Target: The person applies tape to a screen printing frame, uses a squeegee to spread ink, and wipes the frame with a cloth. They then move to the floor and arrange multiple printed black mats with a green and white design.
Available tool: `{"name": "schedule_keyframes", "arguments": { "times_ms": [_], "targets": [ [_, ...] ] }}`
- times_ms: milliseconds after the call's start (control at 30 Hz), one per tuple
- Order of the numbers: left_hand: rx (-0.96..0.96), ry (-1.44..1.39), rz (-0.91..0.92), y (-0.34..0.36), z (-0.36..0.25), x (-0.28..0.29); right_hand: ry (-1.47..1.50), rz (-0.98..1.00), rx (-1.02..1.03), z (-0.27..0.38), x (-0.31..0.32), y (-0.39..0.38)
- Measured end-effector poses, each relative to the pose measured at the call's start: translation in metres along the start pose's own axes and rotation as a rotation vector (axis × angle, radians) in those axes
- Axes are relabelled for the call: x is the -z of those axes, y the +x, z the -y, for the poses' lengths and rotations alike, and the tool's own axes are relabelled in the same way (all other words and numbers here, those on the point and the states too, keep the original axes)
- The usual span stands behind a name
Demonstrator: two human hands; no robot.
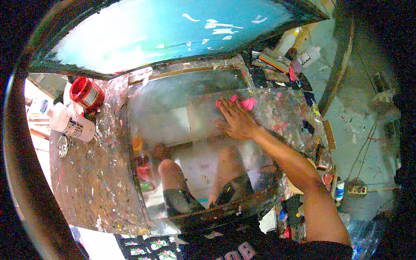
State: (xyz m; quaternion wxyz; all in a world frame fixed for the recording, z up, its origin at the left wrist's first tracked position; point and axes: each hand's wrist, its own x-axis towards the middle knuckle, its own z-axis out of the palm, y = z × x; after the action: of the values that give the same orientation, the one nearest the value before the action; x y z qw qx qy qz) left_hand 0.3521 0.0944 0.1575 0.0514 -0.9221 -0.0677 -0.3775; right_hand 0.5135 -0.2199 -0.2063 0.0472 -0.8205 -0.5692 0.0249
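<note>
My right hand (237,121) reaches across a glass panel (173,95) set into the paint-stained worktable. Its fingers press a crumpled pink cloth (248,103) down on the glass near the panel's right side, and bits of the cloth show past the fingertips. The palm is turned downward and hides part of the cloth. Hazy smears cover the glass, and my legs show through its near part. My left hand does not appear in the picture.
On the left side stand a red jar (87,94), a white plastic bottle (71,123) and a roll of tape (65,146). A dark-framed, bright blue-white panel (173,34) rises at the back. Squeegee-like tools (273,63) lie back right; a power strip (357,190) rests on the floor.
</note>
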Motion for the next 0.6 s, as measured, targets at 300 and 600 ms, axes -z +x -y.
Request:
{"name": "schedule_keyframes", "arguments": {
  "times_ms": [300,600],
  "targets": [
    [0.009,-0.033,0.228,0.008,0.015,0.013,0.169,0.022,0.078,0.019,0.034,0.009],
    [0.139,-0.665,0.673,0.037,-0.001,0.032,0.325,-0.223,0.324,0.03,-0.034,-0.084]
  ]
}}
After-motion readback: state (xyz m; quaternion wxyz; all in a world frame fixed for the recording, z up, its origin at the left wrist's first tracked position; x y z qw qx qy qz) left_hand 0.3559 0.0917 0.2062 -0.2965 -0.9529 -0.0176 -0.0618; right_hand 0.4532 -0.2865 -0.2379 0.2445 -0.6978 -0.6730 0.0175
